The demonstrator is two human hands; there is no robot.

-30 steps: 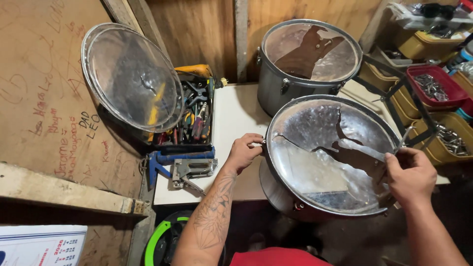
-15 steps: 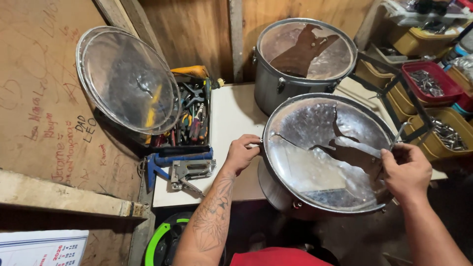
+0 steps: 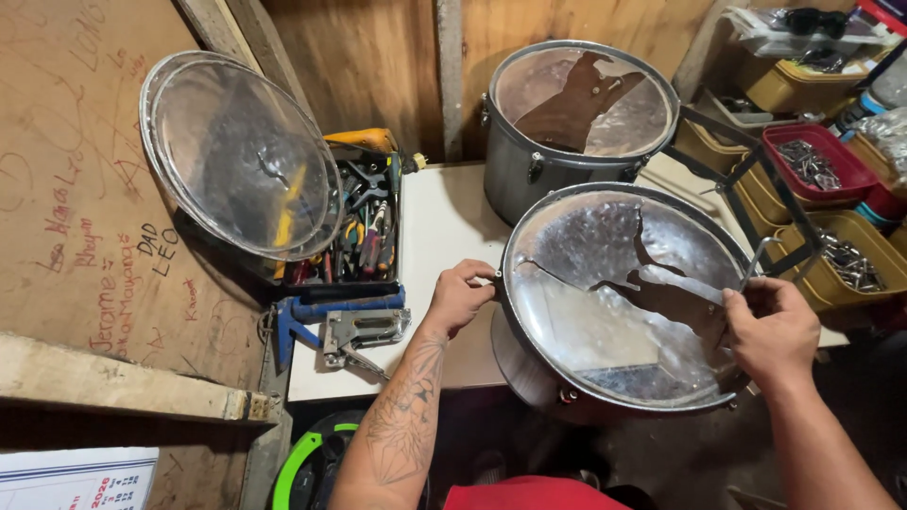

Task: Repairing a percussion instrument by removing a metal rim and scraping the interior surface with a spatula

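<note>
A metal drum (image 3: 529, 373) with a clear plastic head and a dark cut-out patch lies tilted against the white table's front edge. My left hand (image 3: 460, 296) grips the drum's rim on its left side. My right hand (image 3: 773, 328) holds the rim on the right, fingers curled over the hoop. A second drum (image 3: 515, 179) of the same kind stands upright on the table behind it.
A pair of clear drum heads in metal hoops (image 3: 236, 156) leans on the plywood wall at left, over a black toolbox of pliers (image 3: 364, 227). A staple gun (image 3: 364, 332) and blue clamp (image 3: 321, 312) lie on the white table (image 3: 439, 217). Bins of metal hardware (image 3: 812, 165) stand on the right.
My right hand has slid slightly down and left along the drum's rim. The drum sits a touch lower in view. My left hand stays on the rim.
</note>
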